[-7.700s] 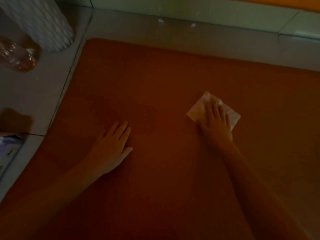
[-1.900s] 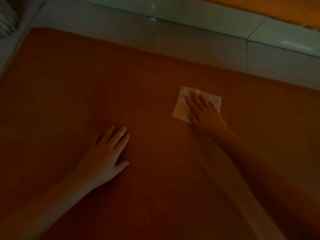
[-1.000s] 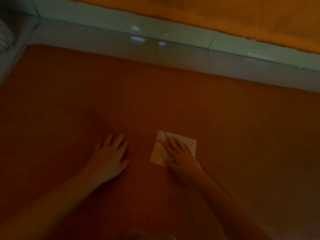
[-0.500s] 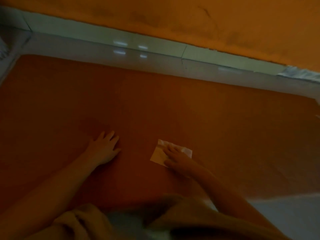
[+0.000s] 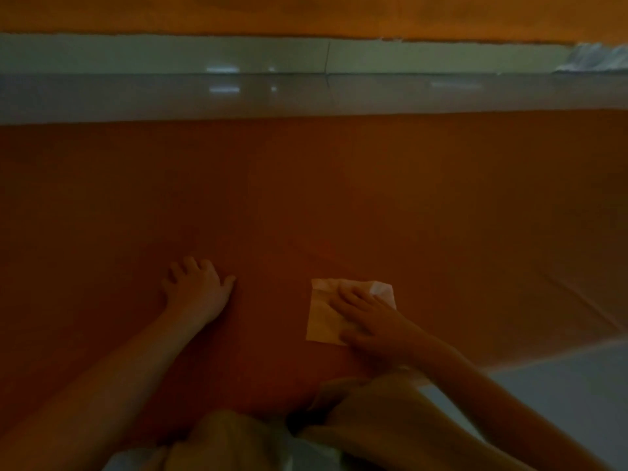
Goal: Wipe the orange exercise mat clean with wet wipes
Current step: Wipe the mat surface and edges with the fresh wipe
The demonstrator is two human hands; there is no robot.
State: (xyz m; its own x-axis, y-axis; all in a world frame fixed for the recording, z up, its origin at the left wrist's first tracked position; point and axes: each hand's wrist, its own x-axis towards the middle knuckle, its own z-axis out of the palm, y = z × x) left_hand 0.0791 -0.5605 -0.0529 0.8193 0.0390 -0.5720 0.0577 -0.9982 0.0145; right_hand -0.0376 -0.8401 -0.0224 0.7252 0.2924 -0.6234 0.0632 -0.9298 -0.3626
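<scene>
Right hand [image 5: 370,321] flat, fingers spread | presses wet wipe [image 5: 326,317] onto orange mat [image 5: 306,185] | left hand [image 5: 197,290] flat beside

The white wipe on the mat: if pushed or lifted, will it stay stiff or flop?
Probably floppy: the wipe looks thin and its far corner is creased. Pushed under the flat right hand, it likely slides over the orange mat, but an edge may bunch up.

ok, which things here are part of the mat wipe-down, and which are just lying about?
In use: orange mat, wet wipe, right hand pressing the wipe, left hand resting on the mat.
Lying about: grey floor, wall skirting, crumpled white thing at the far right, too blurred to identify.
</scene>
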